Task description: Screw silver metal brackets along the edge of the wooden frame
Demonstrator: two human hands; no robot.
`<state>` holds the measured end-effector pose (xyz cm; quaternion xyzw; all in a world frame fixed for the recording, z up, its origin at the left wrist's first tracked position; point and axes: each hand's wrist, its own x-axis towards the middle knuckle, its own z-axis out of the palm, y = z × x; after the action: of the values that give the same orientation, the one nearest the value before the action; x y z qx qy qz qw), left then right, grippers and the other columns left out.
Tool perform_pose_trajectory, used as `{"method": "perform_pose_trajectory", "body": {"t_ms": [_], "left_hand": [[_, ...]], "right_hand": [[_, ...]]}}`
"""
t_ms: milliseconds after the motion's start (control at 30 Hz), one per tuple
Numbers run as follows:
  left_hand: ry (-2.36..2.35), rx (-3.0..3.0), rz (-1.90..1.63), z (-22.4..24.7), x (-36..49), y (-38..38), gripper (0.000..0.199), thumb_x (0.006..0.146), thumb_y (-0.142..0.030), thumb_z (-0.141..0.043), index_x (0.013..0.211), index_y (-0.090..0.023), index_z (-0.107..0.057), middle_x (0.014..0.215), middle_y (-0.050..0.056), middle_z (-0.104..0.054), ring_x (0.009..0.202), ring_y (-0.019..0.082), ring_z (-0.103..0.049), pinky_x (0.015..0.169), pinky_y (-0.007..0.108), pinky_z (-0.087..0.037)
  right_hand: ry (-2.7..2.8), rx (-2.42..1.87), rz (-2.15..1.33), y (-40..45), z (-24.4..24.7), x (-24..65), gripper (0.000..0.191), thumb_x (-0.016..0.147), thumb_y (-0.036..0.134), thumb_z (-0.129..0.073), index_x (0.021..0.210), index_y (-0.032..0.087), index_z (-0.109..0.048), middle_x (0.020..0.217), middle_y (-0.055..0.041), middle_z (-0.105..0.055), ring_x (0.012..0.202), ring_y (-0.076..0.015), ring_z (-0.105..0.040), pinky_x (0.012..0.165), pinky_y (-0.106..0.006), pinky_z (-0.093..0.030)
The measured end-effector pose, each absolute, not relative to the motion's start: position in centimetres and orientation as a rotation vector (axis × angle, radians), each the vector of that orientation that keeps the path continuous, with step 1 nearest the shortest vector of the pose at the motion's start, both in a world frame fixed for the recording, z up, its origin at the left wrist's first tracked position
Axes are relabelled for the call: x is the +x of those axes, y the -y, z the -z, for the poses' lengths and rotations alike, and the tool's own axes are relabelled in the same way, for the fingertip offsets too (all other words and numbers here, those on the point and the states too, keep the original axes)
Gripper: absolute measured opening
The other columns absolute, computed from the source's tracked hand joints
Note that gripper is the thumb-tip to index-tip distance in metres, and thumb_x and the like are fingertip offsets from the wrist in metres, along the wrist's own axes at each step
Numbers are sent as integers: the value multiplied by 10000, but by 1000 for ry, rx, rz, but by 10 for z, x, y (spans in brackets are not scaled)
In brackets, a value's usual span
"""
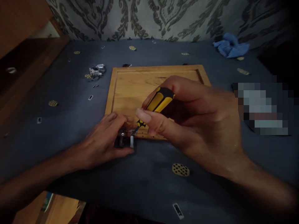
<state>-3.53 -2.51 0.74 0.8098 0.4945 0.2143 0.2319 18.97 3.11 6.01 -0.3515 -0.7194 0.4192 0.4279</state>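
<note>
My right hand (198,124) grips a yellow-and-black screwdriver (157,101), pinching its handle between thumb and fingers. The shaft slants down to the left, and its tip meets a small metal hinge (132,141) near the front edge of a wooden panel (149,88). Around the hinge, my left hand (106,137) is closed, fingers above and thumb below. A screw head shows on the dark part of the hinge. The panel lies flat with a raised frame, and small dark holes run along its near edge. My right hand hides part of the panel.
Several metal hinge pieces (97,71) lie left of the panel on the blue patterned cloth (70,124). A crumpled blue cloth (231,46) sits at the back right, and a pixelated flat object (261,109) lies at the right. Wooden furniture (28,62) borders the left side.
</note>
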Motion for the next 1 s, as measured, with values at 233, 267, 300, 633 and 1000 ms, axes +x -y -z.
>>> {"method": "perform_pose_trajectory", "body": {"t_ms": [233, 267, 300, 633, 1000], "left_hand": [[-1357, 2212, -570, -11, -34, 24, 355, 891, -278, -785, 1169, -264, -565, 1060, 10, -685, 1015, 267, -671, 914, 434, -575], [-1361, 2202, -567, -11, -34, 23, 359, 880, -282, -794, 1159, -266, -568, 1048, 9, -687, 1009, 271, -673, 914, 439, -574], [-1368, 2190, -558, -11, -34, 23, 356, 875, -285, -797, 1149, -268, -571, 1045, 9, -689, 1008, 275, -675, 916, 444, -572], [-1404, 2160, -510, -13, -32, 22, 338, 893, -326, -789, 1162, -280, -590, 1099, 20, -704, 1044, 289, -685, 925, 453, -583], [-1370, 2203, -500, -14, -34, 21, 344, 932, -329, -778, 1216, -257, -598, 1168, 32, -725, 1117, 289, -693, 985, 467, -575]], "right_hand": [[1804, -890, -1084, -30, -62, 189, 399, 864, 546, -905, 729, 266, -656, 745, 28, -632, 599, -130, -587, 490, -279, -457], [1810, -890, -1086, -30, -62, 189, 403, 868, 543, -903, 724, 264, -650, 742, 27, -629, 602, -130, -585, 492, -279, -455], [1819, -883, -1088, -30, -62, 189, 405, 872, 536, -902, 721, 261, -646, 739, 25, -629, 611, -132, -586, 497, -281, -454], [1825, -811, -1166, -32, -63, 189, 391, 882, 478, -906, 715, 254, -632, 778, 10, -669, 663, -153, -609, 557, -306, -468], [1936, -764, -1148, -33, -65, 192, 238, 927, 374, -843, 784, 278, -680, 792, 11, -700, 685, -155, -669, 565, -285, -539]]}}
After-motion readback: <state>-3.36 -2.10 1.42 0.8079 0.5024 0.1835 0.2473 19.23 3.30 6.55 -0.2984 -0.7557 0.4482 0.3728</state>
